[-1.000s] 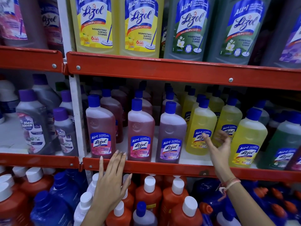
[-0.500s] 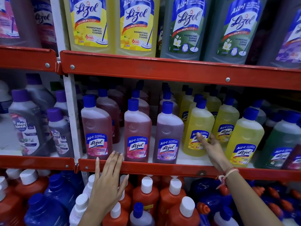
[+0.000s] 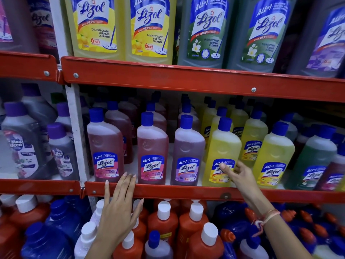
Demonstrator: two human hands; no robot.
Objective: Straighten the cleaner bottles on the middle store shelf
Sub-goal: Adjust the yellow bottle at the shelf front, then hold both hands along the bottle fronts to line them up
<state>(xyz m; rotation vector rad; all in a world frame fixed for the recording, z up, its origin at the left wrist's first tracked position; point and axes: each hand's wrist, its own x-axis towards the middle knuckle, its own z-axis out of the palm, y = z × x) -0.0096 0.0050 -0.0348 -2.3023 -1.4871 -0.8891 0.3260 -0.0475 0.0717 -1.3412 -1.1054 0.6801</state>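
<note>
Your right hand (image 3: pixel 240 176) rests spread fingers (image 3: pixel 223 166) on the front yellow bottle (image 3: pixel 222 152) (upright, at the middle shelf (image 3: pixel 186 191) edge); your left hand (image 3: pixel 119 208), fingers together, overlaps the rail.

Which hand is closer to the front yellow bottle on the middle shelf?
Right. The right hand has its fingertips on the front yellow bottle, at its label. The left hand is far off to its left, over the red shelf edge.
</note>
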